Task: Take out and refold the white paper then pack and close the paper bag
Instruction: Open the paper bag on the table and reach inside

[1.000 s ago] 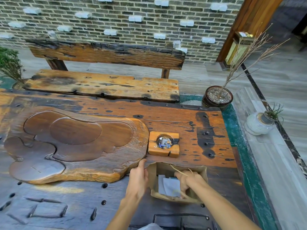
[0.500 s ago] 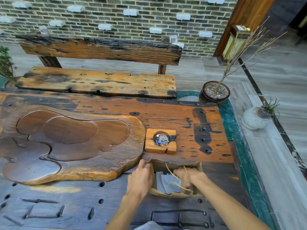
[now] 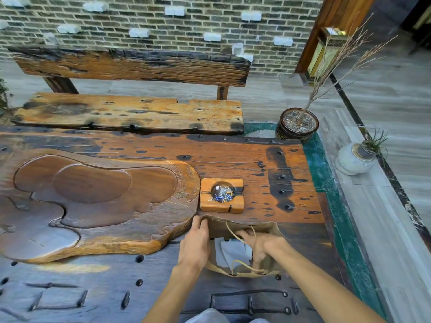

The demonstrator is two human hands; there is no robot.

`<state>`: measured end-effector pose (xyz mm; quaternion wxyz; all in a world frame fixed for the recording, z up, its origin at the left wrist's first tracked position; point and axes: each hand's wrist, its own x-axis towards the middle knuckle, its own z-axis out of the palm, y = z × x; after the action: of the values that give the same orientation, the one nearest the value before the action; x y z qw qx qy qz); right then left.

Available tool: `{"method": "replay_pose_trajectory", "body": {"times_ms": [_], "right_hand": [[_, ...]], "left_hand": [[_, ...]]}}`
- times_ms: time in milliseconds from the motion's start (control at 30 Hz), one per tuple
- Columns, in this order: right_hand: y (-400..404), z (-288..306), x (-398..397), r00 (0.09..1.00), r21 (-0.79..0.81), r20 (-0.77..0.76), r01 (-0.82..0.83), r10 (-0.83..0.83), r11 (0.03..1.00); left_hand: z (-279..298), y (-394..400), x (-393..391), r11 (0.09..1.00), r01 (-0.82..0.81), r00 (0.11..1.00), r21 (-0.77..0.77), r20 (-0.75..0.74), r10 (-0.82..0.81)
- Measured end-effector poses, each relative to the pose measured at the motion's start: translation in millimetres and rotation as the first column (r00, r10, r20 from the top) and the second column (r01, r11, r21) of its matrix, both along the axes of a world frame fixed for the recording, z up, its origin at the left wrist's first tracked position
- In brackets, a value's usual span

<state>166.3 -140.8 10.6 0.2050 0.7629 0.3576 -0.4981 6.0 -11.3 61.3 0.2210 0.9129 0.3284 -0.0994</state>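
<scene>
A brown paper bag (image 3: 268,229) with twine handles stands open on the dark wooden table, near its front edge. White folded paper (image 3: 233,254) lies inside it. My left hand (image 3: 194,244) grips the bag's left rim at the far corner. My right hand (image 3: 261,247) reaches down into the bag's mouth on the right side, fingers spread beside the white paper; whether it touches the paper is unclear.
A wooden ashtray (image 3: 221,194) with butts sits just behind the bag. A large carved wooden tea tray (image 3: 93,201) fills the table's left. A bench (image 3: 130,113) stands beyond the table. A potted dry branch (image 3: 297,125) and a white vase (image 3: 353,158) stand at right.
My right hand has opened and shifted inside the bag. My left hand slid up along the bag's left rim toward the far corner. The view tilted down slightly.
</scene>
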Motion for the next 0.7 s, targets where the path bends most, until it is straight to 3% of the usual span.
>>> {"method": "replay_pose_trajectory", "body": {"times_ms": [300,700], "right_hand": [[11,-6,2,0.990,0.069,0.039,0.133,-0.136,0.989],[22,-37,-5,0.954,0.072,0.209,0.205,-0.215,0.976]], "left_hand": [[-19,9,-6,0.963,-0.016,0.996,-0.268,0.078,0.038],[-28,11,-10,0.935,0.033,0.997,-0.354,0.074,-0.007]]}}
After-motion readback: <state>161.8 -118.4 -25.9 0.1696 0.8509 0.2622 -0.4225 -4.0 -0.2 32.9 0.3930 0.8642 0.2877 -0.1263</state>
